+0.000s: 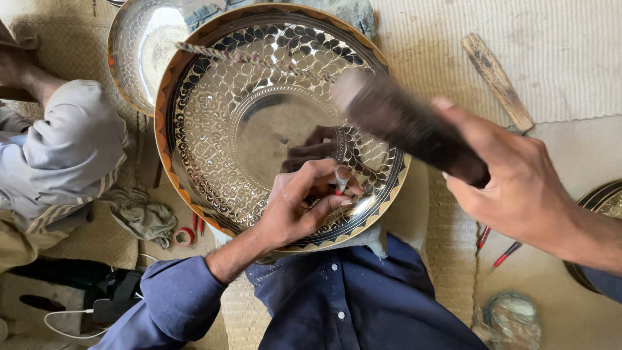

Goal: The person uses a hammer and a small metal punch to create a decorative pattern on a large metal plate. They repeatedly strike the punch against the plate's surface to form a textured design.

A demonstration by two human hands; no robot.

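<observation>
A large round engraved metal tray (214,136) with leaf patterns and an orange-black rim rests against my lap. My left hand (295,207) presses on its lower right part and pinches a small metal chisel (341,179) upright against the surface. My right hand (512,185) grips a dark wooden mallet (408,126), raised and blurred above the chisel. A twisted cord (253,59) lies across the tray's upper part.
A second shiny tray (139,48) lies behind the first. Another person's sleeve and knee (65,155) are at left. A wooden stick (497,79) lies at upper right, red-handled tools (495,249) at right, a rag (139,217) and red pliers (188,233) at left. Another tray's edge (599,201) shows far right.
</observation>
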